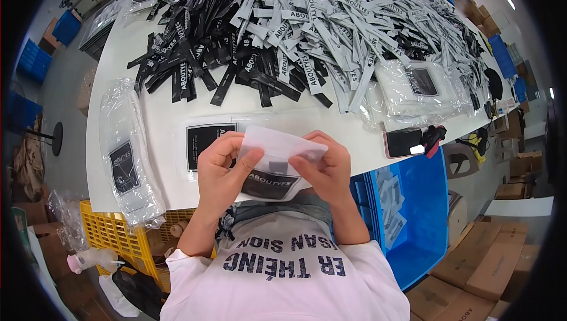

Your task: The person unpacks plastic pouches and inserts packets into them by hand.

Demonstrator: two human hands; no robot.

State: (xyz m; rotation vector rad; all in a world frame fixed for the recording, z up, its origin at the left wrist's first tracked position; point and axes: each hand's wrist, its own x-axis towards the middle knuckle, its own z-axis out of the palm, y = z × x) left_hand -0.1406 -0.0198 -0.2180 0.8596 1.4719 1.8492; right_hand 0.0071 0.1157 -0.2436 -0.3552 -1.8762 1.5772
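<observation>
The small frosted-white plastic pouch with a black printed panel (273, 161) is held up over the near edge of the white tabletop (115, 61), just in front of the wearer's body; the left hand (223, 164) pinches its side at 9 o'clock, thumb in front and fingers behind; the right hand (326, 168) pinches the opposite side at 3 o'clock in the same way.

The likeliest trouble, I judge, is a slip: the film looks thin and smooth, each hold is only a pinch near an edge, and the lower end seems to reach past the tabletop towards the lap, so a lost grip could drop it there; uneven pulling between the hands could crease or tear it; lowered carelessly towards 10 o'clock, it could catch on the flat clear bag with a black label (207, 144); pushed well out to 11 o'clock, it could disturb the loose heap of slim black printed packets (195, 55).

The pouch's printed face is turned up towards the wearer, lettering upright from that side; its plain white upper edge points to about 12 o'clock, leaning slightly towards 1; that edge runs roughly from half past nine to half past three, and the visible face looks widest along this line; with the film bowed and foreshortened, I cannot tell whether this is its true long axis.
</observation>
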